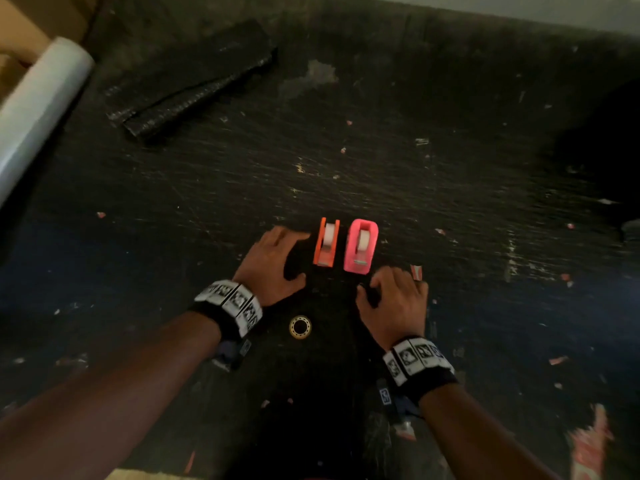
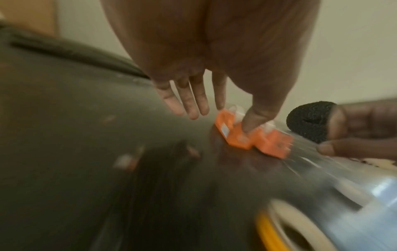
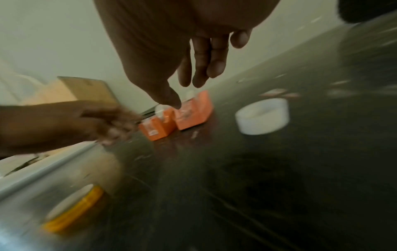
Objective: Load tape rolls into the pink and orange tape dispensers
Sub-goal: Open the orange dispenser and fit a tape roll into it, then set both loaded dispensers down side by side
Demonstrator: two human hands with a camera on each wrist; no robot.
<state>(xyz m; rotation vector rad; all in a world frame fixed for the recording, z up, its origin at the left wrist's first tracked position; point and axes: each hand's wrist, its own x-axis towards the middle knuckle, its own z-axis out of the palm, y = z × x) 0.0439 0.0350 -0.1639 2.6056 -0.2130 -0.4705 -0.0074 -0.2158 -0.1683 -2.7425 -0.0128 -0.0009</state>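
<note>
Yellow-cored tape roll (image 1: pixel 300 327) lying flat on the dark scratched surface (image 1: pixel 450 202), nearest. Left hand (image 1: pixel 273 265) and right hand (image 1: pixel 394 303) beyond it, fingers loosely spread, holding nothing. Orange dispenser (image 1: pixel 325 243) and pink dispenser (image 1: pixel 361 246) side by side just past the hands, each with a white roll seated. Black bundle (image 1: pixel 190 81) farthest.

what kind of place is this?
Probably a packing or craft workbench: a scarred dark tabletop littered with paper scraps, a big roll of clear film, and cardboard boxes at the far left.
</note>
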